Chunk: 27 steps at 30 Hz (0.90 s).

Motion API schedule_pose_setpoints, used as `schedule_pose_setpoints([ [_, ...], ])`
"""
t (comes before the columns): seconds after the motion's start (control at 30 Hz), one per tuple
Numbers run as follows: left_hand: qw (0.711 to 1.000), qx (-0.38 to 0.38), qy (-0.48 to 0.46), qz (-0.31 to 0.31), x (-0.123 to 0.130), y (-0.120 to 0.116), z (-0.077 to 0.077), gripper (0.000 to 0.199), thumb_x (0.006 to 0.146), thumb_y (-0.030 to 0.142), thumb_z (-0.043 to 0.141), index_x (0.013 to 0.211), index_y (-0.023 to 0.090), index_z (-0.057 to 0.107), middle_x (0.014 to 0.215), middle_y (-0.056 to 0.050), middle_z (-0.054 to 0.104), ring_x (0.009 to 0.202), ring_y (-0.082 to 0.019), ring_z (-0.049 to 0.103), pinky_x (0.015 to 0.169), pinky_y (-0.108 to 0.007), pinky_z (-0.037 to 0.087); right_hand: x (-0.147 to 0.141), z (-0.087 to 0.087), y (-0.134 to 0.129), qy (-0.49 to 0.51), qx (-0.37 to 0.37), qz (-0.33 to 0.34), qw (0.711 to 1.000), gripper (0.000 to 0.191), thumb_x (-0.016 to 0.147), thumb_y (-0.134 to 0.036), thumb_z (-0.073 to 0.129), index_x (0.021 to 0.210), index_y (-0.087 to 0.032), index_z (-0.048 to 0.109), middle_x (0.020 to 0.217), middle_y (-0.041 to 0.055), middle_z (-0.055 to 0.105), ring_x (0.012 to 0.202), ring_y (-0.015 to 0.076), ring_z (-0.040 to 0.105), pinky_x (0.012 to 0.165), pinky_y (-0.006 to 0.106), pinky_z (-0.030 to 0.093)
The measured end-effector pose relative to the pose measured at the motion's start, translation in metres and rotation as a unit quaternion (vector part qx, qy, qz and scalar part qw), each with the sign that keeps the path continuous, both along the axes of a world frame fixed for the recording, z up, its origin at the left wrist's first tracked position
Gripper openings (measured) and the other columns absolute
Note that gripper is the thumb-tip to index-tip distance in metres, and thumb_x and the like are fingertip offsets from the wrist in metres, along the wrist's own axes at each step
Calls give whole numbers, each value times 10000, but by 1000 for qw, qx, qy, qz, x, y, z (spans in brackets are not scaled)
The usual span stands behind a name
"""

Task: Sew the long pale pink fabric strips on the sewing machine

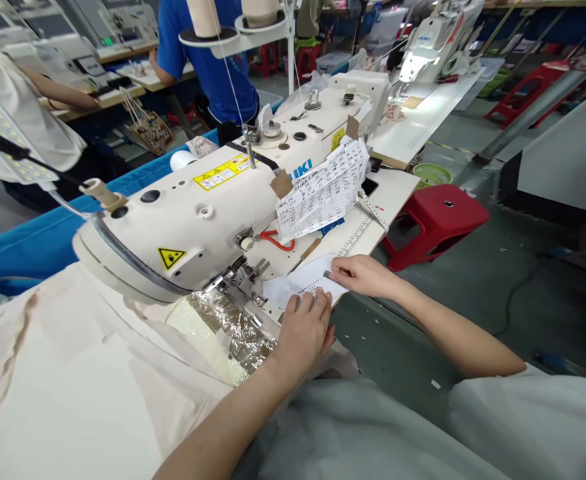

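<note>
A white paper sheet [309, 272] with a printed row of small dark marks lies at the front edge of the sewing machine's bed. My left hand [303, 330] is closed over its near edge, fingers bent on top and the thumb lower down, partly hidden. Over the sheet's right end, my right hand [360, 275] pinches a small dark flat piece [327, 274], too small to identify. Left of the sheet are the presser foot and needle area [243, 283] of the white sewing machine [173, 207].
Pale fabric [83, 360] spreads over the left side. A handwritten sheet [323, 193] is taped to the machine, with orange-handled scissors [277, 240] below. A red stool [437, 220] and a green basket [431, 175] stand to the right. Two people [207, 67] sit beyond the blue cloth trough [23, 230].
</note>
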<state>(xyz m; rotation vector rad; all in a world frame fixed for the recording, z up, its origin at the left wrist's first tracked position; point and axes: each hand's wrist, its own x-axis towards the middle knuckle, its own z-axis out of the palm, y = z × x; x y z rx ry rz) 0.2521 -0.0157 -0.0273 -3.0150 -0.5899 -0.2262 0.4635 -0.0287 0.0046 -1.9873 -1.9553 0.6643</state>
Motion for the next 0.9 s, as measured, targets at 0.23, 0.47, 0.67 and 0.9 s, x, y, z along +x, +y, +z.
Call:
schedule_pose_setpoints([
  [0.23,999,12,-50,4,1,2,3,514,882,369,546,1325,108,554,1365,-120,572,1054,-257,532,894,-407,447,-7,0,-7,-79,65,-69,992,232,960,-336,397,836,-205,543,707,16,633,615,142,539,560,240,273],
  [0.47,998,10,-57,8,2,6,3,542,850,373,596,1343,157,543,1395,-132,548,1028,-275,536,835,-422,460,-20,-9,-23,-268,86,41,959,208,950,-171,381,902,-155,583,838,82,655,757,185,579,630,297,295],
  [0.67,996,45,-71,-1,4,7,-2,521,818,352,629,1308,180,582,1382,-129,560,993,-278,539,799,-428,459,-13,-13,-35,-270,130,151,942,204,933,-142,391,860,-160,580,795,67,640,699,179,549,636,320,303],
  [0.9,994,50,-93,-6,5,10,-9,531,811,296,623,1329,191,564,1368,-112,574,1041,-280,533,817,-439,459,-6,-13,-25,-260,145,122,947,135,874,-127,442,857,-151,574,781,86,647,684,185,563,619,314,310],
])
